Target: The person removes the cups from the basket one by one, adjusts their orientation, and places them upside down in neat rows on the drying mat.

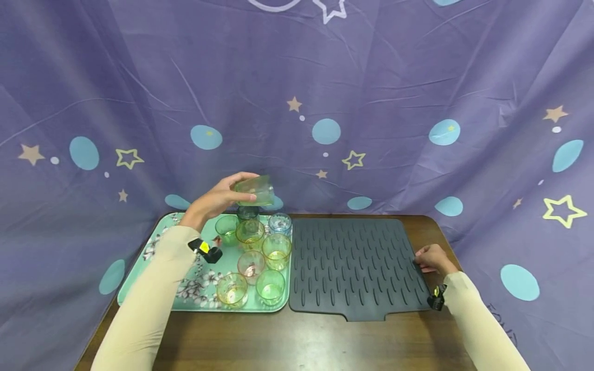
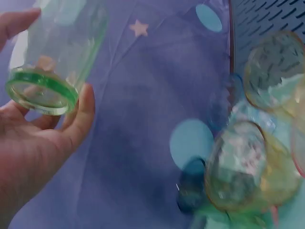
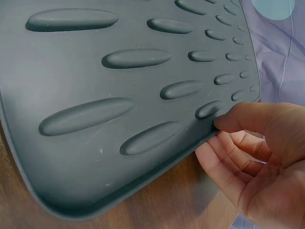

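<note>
My left hand (image 1: 218, 200) grips a clear green drinking glass (image 1: 261, 191), raised above the back of the tray and tipped on its side. In the left wrist view, its thick green base (image 2: 43, 90) faces the palm, with fingers and thumb about the wall. Below it, several coloured glasses stand on the mint tray (image 1: 134, 286), among them a yellow glass (image 1: 250, 234), a pink glass (image 1: 251, 265) and a blue glass (image 1: 280, 224). My right hand (image 1: 435, 258) pinches the right edge of the dark grey ridged drying mat (image 1: 352, 263), thumb on top and fingers beneath.
The tray and mat lie side by side on a brown wooden table (image 1: 278, 342). A dark glass (image 1: 248, 212) stands at the tray's back, and a green glass (image 1: 270, 287) by its front right corner. A purple patterned curtain (image 1: 380, 103) hangs behind the table.
</note>
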A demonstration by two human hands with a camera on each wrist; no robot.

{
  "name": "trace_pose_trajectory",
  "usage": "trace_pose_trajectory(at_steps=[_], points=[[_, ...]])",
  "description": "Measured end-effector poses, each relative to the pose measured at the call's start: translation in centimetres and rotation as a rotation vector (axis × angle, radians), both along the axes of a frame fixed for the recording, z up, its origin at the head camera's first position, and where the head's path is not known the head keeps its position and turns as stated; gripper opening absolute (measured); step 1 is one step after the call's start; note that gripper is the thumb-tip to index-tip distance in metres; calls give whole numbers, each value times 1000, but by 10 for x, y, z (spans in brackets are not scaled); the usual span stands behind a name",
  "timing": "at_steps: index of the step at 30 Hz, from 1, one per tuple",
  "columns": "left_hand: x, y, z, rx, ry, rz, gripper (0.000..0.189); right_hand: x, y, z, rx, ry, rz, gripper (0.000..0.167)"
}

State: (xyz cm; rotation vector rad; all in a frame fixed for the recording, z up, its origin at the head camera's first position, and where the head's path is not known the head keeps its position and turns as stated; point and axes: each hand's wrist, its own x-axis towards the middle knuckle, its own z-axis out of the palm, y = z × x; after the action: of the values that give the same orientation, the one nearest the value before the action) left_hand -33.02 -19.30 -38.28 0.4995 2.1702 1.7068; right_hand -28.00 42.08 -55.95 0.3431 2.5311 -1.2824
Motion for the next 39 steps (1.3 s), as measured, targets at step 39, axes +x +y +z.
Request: trace_pose_trajectory(at_steps=[39], points=[[-58, 236, -36, -995, 344, -101, 52, -9, 1, -4, 20, -8, -41, 11]])
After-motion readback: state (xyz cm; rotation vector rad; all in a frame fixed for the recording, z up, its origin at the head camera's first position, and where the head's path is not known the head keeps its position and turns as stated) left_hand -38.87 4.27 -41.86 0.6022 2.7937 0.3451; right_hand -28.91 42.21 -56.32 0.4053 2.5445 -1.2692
